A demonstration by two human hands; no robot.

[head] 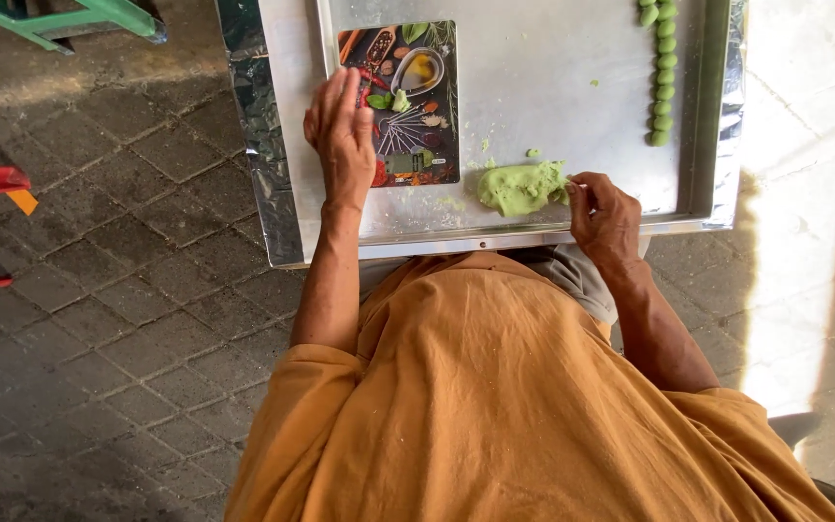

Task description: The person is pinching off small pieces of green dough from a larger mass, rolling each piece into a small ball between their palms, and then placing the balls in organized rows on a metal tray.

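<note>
Person in an orange shirt sits at a metal tray [533,58] in the upper middle of the frame. Left hand [340,135] lies flat, fingers together, on the left edge of a kitchen scale [413,126] with a printed picture top, likely steadying it; a small green bit [401,101] sits on it. Right hand [603,215] pinches the right edge of the green dough lump [519,187] at center, as if pulling off a piece. Row of small green balls [662,72] lines the upper right, kept away from the lump.

a scale [416,97] is lying on the tray's [533,224] left; a dough lump [521,187] is sitting right of it, a row of dough balls [664,72] lying far right.
</note>
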